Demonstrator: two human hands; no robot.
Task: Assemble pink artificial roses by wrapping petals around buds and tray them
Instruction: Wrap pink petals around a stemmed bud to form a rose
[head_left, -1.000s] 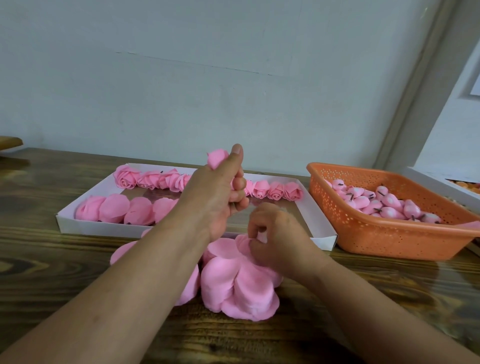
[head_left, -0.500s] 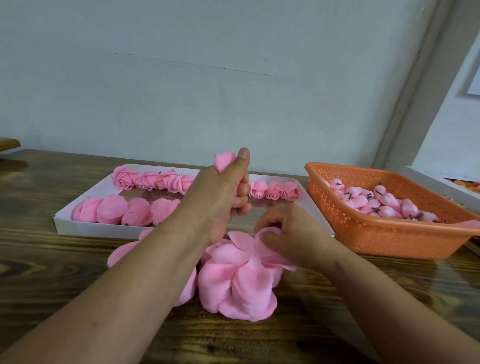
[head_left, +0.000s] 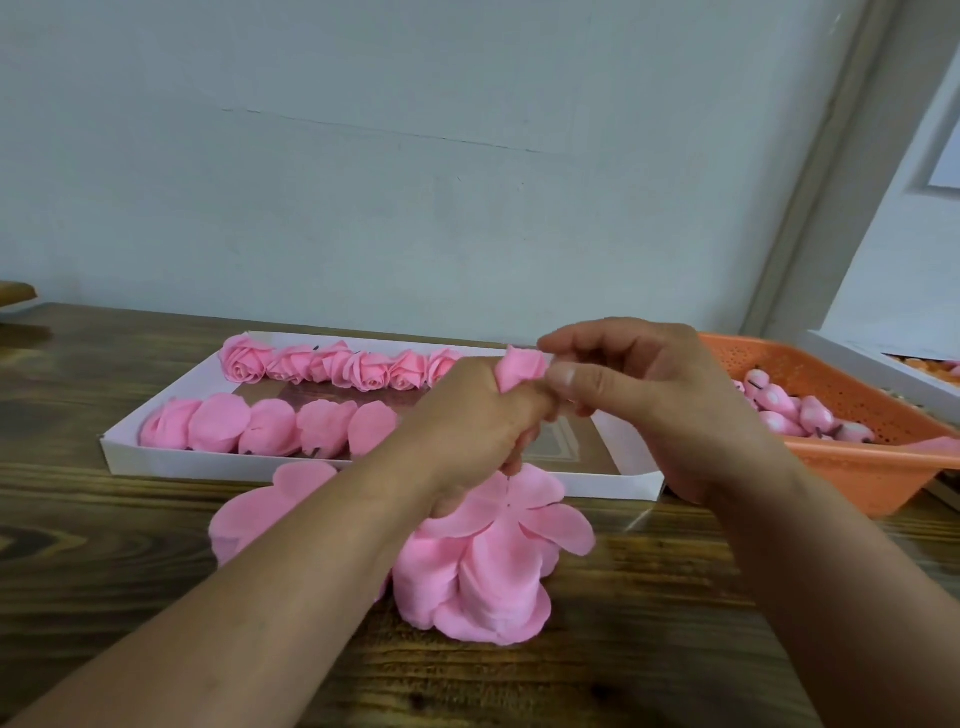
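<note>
Worktop (head_left: 130, 597) has bare wood near me, white tray (head_left: 363, 467) past the petal pile (head_left: 483, 582), orange basket (head_left: 857, 467) at its right edge. I've got my left hand (head_left: 467, 426) gripping the bud (head_left: 519, 369) above the tray's front edge, right hand (head_left: 639, 395) pinching it.

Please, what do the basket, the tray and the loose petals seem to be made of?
Basket: probably moulded plastic; orange, matte, walls full of small regular holes.
Tray: looks like white cardboard; thin folded walls, with a shiny floor.
Petals: thin, soft, matte pink sheet, perhaps foam or fabric; the picture cannot settle which.
</note>
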